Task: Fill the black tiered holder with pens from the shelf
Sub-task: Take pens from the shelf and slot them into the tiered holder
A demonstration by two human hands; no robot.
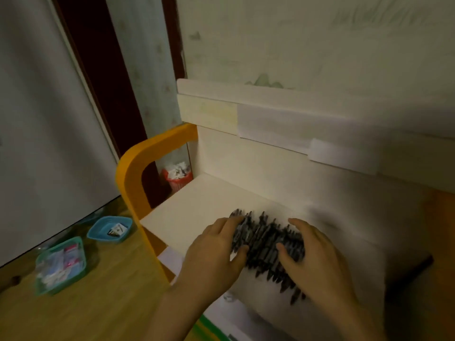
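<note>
A pile of black pens (266, 244) lies on the cream shelf board (197, 210), blurred by motion. My left hand (211, 249) grips the pile's left end, fingers on top and thumb at its near side. My right hand (317, 257) grips the right end in the same way, fingers spread over the pens. The two hands enclose the pile from both sides. The black tiered holder is not in view.
The shelf has an orange curved side frame (128, 173) at its left end and a cream back wall. Below left, on the wooden desk (86, 303), stand two teal baskets (109, 228) (60, 264) with small items. A red wastebasket (177, 178) sits behind the shelf.
</note>
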